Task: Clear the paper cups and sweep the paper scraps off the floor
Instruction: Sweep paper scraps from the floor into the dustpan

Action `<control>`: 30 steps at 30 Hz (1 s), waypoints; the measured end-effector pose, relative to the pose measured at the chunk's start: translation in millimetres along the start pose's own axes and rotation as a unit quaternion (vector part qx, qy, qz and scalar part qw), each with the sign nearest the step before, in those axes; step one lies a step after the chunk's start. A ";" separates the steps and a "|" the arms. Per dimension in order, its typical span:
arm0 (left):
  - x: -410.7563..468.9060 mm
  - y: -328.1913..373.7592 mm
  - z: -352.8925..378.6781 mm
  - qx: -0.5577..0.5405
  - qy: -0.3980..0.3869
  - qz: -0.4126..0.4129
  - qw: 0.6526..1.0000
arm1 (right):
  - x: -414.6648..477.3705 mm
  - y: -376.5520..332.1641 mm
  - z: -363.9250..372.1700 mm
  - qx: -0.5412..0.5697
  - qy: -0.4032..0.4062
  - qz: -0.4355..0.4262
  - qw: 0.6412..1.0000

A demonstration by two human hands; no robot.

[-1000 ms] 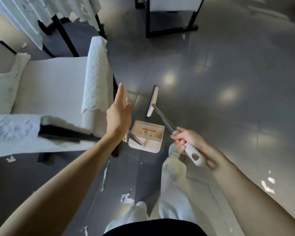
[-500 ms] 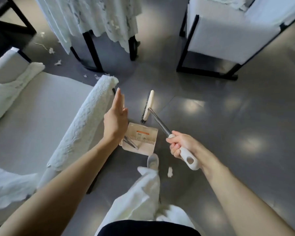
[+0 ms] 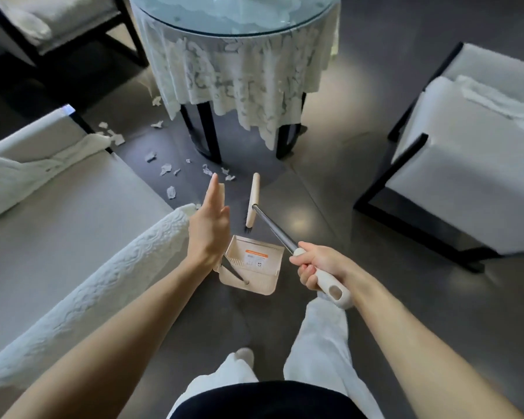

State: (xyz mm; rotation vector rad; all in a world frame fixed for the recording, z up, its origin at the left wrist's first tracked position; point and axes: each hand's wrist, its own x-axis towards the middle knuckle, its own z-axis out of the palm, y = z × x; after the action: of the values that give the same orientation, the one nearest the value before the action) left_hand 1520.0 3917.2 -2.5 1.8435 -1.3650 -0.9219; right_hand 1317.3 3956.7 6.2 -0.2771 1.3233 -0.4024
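Observation:
My right hand (image 3: 318, 267) grips the white handle of a broom (image 3: 273, 228); its beige head (image 3: 252, 199) points at the floor in front of me. My left hand (image 3: 208, 231) has straight fingers, and the handle of a beige dustpan (image 3: 254, 267) lies against its palm, its top showing beside the fingers. The pan hangs tilted just above the floor between my hands. Several white paper scraps (image 3: 170, 169) lie on the dark floor left of the broom head, toward the table legs. No paper cup is in view.
A round glass-topped table (image 3: 239, 28) with a lace cloth stands ahead on black legs. A white sofa (image 3: 73, 237) fills the left side, an armchair (image 3: 466, 176) the right, another chair (image 3: 58, 22) the far left. My legs in white trousers are below.
My view has swung from the sofa toward the round table, which now fills the top. Both hands kept their hold on broom and dustpan, and the scraps near the table came into sight.

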 end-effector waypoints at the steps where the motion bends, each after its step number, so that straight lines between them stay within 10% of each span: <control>1: 12.6 5.6 10.5 0.007 0.020 -0.006 1.000 | 10.1 -22.2 -11.9 -0.030 -0.012 0.008 0.999; 16: 159.9 62.9 83.9 -0.045 0.261 -0.170 0.949 | 147.5 -312.0 -45.5 -0.292 -0.108 0.085 0.947; 30: 282.7 86.9 112.6 -0.057 0.321 -0.290 0.900 | 273.8 -490.1 -6.5 -0.513 -0.137 0.053 0.845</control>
State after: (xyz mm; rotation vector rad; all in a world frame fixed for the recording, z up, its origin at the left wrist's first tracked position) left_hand 1440.6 3612.4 -34.1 2.2243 -0.3529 -0.5455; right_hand 1301.4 3396.8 -30.7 -1.1074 1.1523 0.4816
